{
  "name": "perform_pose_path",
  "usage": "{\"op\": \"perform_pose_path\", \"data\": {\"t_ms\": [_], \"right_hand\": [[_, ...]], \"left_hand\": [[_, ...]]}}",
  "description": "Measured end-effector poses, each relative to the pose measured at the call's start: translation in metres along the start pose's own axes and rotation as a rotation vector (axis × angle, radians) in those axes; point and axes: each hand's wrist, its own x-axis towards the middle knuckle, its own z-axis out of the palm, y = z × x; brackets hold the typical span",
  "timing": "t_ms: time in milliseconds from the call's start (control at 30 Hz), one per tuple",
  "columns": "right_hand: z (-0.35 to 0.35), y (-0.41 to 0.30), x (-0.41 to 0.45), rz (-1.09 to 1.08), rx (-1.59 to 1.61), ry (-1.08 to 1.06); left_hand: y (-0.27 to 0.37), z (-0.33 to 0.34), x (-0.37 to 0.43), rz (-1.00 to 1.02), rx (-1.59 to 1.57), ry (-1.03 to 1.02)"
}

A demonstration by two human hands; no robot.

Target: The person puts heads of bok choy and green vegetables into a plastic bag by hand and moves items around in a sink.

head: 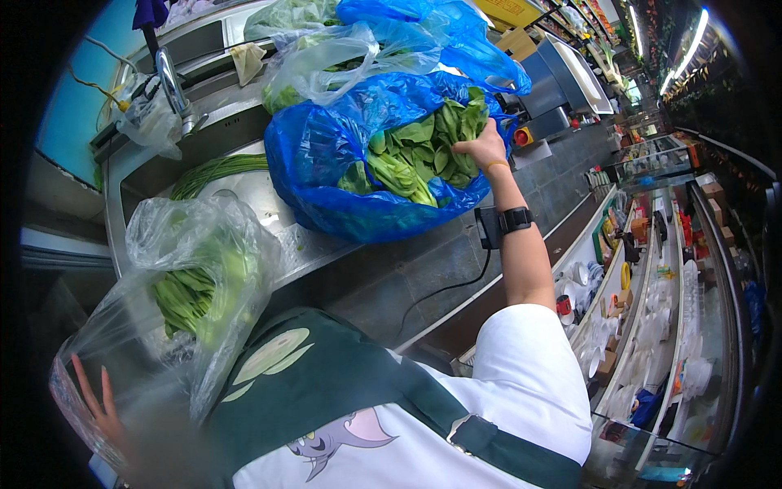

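My right hand point(486, 145) grips a bunch of leafy greens point(458, 131) at the right side of a blue plastic bag point(317, 183). More greens with pale green stalks point(400, 174) lie in the bag's mouth. At the lower left, my left hand point(101, 403) is inside a clear plastic bag point(183, 229), two fingers spread and its film stretched over them. Its thumb and palm are blurred or hidden. Leafy greens point(186, 296) are inside this clear bag too, close to my dark green apron point(317, 354).
Long green beans point(214, 171) lie in a steel sink point(113, 202) beneath a curved faucet point(171, 82). Other bags, one clear point(342, 61) and one blue point(455, 36), crowd the back. A black cable point(446, 287) hangs from my wristband. Shelves with dishware point(647, 324) stand at right.
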Motion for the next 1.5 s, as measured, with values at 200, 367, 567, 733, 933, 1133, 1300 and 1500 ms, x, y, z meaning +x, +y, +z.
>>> {"op": "perform_pose_path", "data": {"t_ms": [200,367,567,733,933,1133,1300,1500], "right_hand": [[0.01,0.027,0.006,-0.035,0.356,0.017],[-0.006,-0.005,-0.005,0.032,0.183,0.017],[-0.052,0.02,-0.018,0.125,1.03,-0.467],[-0.064,0.045,-0.052,0.36,1.301,-0.556],[-0.036,0.016,-0.116,0.289,1.739,-0.492],[-0.024,-0.014,-0.188,0.105,1.947,-0.382],[-0.023,-0.096,-0.216,-0.067,1.972,-0.545],[0.034,-0.191,-0.209,-0.141,1.905,-0.741]], "left_hand": [[-0.008,0.022,-0.004,-0.03,-1.11,0.265],[-0.011,0.028,-0.01,-0.108,-1.282,0.331],[-0.017,0.035,-0.02,-0.137,-1.439,0.39],[-0.004,0.024,-0.018,-0.166,-0.836,0.274],[-0.024,0.047,-0.021,-0.11,-1.358,0.392],[-0.034,0.053,-0.023,-0.226,-1.22,0.374],[-0.047,0.057,-0.025,-0.211,-1.333,0.329],[-0.044,0.047,-0.022,-0.299,-1.703,-0.018]]}}
